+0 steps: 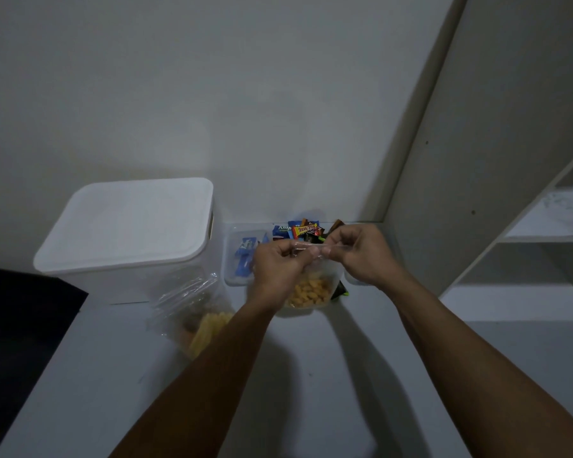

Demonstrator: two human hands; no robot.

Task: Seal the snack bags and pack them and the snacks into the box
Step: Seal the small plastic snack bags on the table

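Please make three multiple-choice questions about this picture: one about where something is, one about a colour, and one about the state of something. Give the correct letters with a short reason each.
1. Where is the second snack bag?
A. Inside the box
B. On the table, to the left of the hands
C. On the shelf

2. What colour is the box lid?
A. White
B. Red
C. Black

3. What are the hands doing?
A. Resting flat on the table
B. Both pinching the top edge of the clear snack bag
C. Lifting the lid

Answers:
1 B, it lies on the table before the box.
2 A, the closed lid is white.
3 B, the left hand and right hand pinch the bag's top strip.
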